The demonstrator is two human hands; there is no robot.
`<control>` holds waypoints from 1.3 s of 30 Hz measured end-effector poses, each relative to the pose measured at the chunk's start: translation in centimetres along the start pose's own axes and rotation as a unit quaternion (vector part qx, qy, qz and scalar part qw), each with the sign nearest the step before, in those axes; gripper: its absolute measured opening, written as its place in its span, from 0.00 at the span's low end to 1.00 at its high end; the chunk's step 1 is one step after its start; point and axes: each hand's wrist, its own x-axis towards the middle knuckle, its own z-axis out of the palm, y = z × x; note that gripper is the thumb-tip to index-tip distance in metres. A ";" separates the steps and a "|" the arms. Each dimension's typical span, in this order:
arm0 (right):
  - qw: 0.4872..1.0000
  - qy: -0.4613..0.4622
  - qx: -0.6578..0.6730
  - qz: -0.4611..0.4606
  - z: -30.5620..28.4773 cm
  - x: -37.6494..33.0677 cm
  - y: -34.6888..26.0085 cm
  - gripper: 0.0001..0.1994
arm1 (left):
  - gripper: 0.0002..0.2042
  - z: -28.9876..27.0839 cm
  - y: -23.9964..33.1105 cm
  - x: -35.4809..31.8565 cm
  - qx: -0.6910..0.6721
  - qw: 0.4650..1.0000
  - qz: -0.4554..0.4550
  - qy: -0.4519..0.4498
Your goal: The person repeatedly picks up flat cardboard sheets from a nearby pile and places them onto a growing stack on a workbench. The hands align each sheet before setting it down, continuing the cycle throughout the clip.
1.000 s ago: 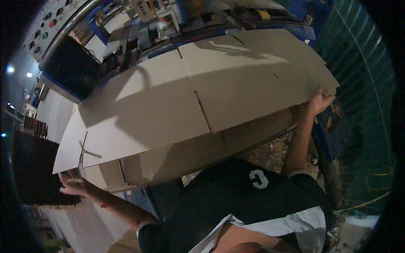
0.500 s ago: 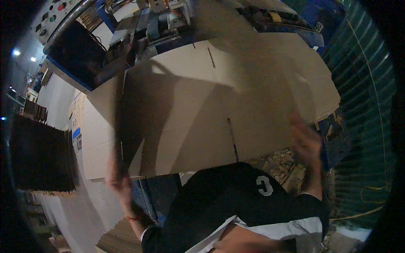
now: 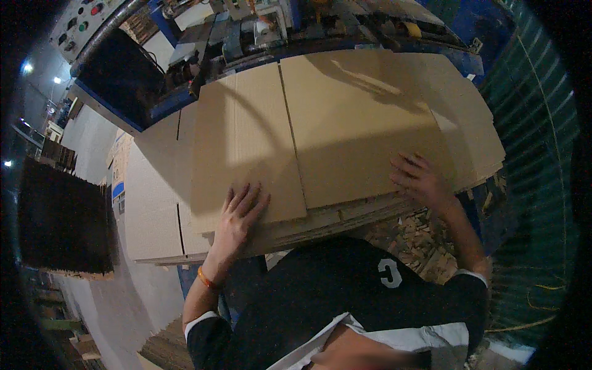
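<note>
A flat tan cardboard sheet [image 3: 345,142] with a dark slot running across it lies on top of a stack of larger cardboard sheets [image 3: 157,225]. My left hand [image 3: 239,216] rests on its near edge, left of the slot, fingers spread and pointing away from me. Farther right, my right hand [image 3: 420,180] lies over the sheet's near right part, its fingers apart. Neither hand is wrapped round anything. The sheet's far edge reaches up to the machine [image 3: 246,43].
A control panel with buttons [image 3: 80,28] stands at the far left. A dark stack of cardboard [image 3: 65,216] is on the left floor. Cardboard scraps [image 3: 425,243] lie below on the right, near a green corrugated wall [image 3: 536,166]. More sheets [image 3: 163,348] sit at lower left.
The blurred, raised sheet now lies flat against the machine on the stack. My left hand has moved right and onto it; my right hand has shifted slightly left, fingers spread.
</note>
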 end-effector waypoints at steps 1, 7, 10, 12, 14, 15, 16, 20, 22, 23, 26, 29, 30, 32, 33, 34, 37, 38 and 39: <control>1.000 0.009 0.005 -0.007 0.5 0.8 1.0 0.22 | 0.23 0.1 -0.7 0.8 0.022 1.000 0.011 0.009; 0.998 0.022 -0.047 -0.026 1.8 6.3 7.6 0.19 | 0.24 0.9 -5.4 5.6 -0.011 0.996 -0.008 0.092; 0.999 -0.007 -0.046 0.022 1.6 9.4 10.6 0.18 | 0.24 1.6 -8.3 9.5 -0.067 0.988 -0.021 0.139; 0.998 -0.009 -0.014 0.063 1.9 12.3 12.6 0.19 | 0.25 2.0 -10.6 12.6 -0.059 0.989 -0.030 0.135; 0.996 -0.001 -0.069 0.053 2.6 15.1 13.8 0.19 | 0.26 2.3 -12.7 16.1 0.122 0.986 -0.033 0.107; 0.993 -0.011 -0.096 0.063 2.8 16.0 14.1 0.20 | 0.27 2.7 -13.2 17.2 0.209 0.972 -0.031 0.099; 0.989 0.007 -0.102 0.109 2.9 16.8 14.3 0.22 | 0.28 3.1 -13.5 17.9 0.214 0.967 -0.090 0.103; 0.952 0.005 -0.128 0.278 1.4 14.7 13.0 0.27 | 0.34 2.6 -14.2 15.4 0.136 0.961 -0.194 0.139; 0.939 0.049 -0.116 0.319 0.1 10.6 11.6 0.29 | 0.36 1.2 -14.6 10.3 0.165 0.958 -0.176 0.155; 0.930 0.090 -0.101 0.341 -0.5 7.9 11.0 0.31 | 0.35 0.2 -15.1 7.2 0.090 0.961 -0.180 0.192; 0.843 0.224 -0.104 0.478 -0.4 -0.2 9.0 0.34 | 0.33 -1.8 -16.7 -2.8 0.112 0.891 -0.315 0.306; 0.742 0.188 -0.124 0.632 1.2 -4.5 8.5 0.35 | 0.31 -1.3 -17.7 -11.2 0.248 0.788 -0.436 0.357; 0.710 0.143 -0.124 0.678 1.8 -5.2 8.4 0.35 | 0.30 -0.6 -17.8 -13.1 0.258 0.759 -0.495 0.334; 0.713 0.214 -0.106 0.660 2.7 -5.3 8.8 0.34 | 0.29 0.6 -18.0 -15.7 0.247 0.715 -0.590 0.283; 0.710 0.233 -0.083 0.659 2.9 -5.1 8.9 0.34 | 0.29 1.0 -18.2 -16.5 0.235 0.702 -0.614 0.276; 0.704 0.238 -0.089 0.663 3.0 -4.8 9.2 0.34 | 0.28 1.3 -18.2 -17.0 0.224 0.689 -0.635 0.269; 0.695 0.314 -0.027 0.646 2.4 -3.9 9.4 0.32 | 0.27 0.6 -18.1 -17.4 0.218 0.668 -0.635 0.321; 0.694 0.401 0.022 0.598 2.0 -3.7 9.3 0.31 | 0.27 0.0 -17.8 -17.2 0.204 0.672 -0.593 0.394; 0.682 0.481 0.073 0.546 1.7 -3.4 9.1 0.30 | 0.27 -0.6 -17.4 -16.9 0.202 0.665 -0.601 0.395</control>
